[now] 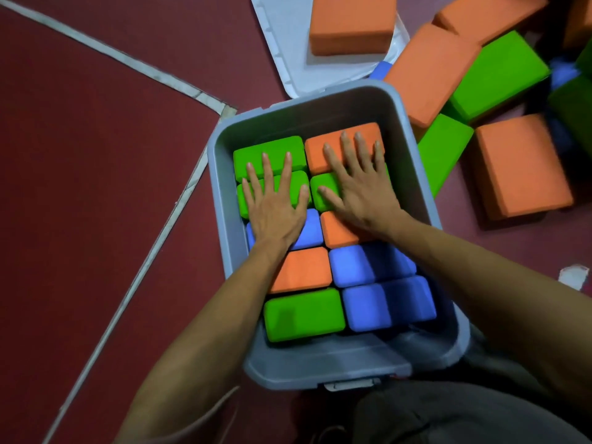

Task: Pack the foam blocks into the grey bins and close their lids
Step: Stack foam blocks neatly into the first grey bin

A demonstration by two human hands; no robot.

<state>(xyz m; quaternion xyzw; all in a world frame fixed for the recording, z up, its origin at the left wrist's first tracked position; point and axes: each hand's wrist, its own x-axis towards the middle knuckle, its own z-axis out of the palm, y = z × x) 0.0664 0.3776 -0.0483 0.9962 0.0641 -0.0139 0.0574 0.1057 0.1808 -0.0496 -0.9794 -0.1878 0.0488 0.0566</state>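
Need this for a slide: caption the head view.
Packing: left hand and right hand press flat on foam blocks in the open grey bin; white lid lies beyond.

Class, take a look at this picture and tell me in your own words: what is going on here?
A person's left hand and right hand lie flat, fingers spread, on the foam blocks packed in two rows in a grey bin. More orange and green blocks lie loose on the floor to the right. The white lid lies beyond the bin with an orange block on it, so the bin is open.
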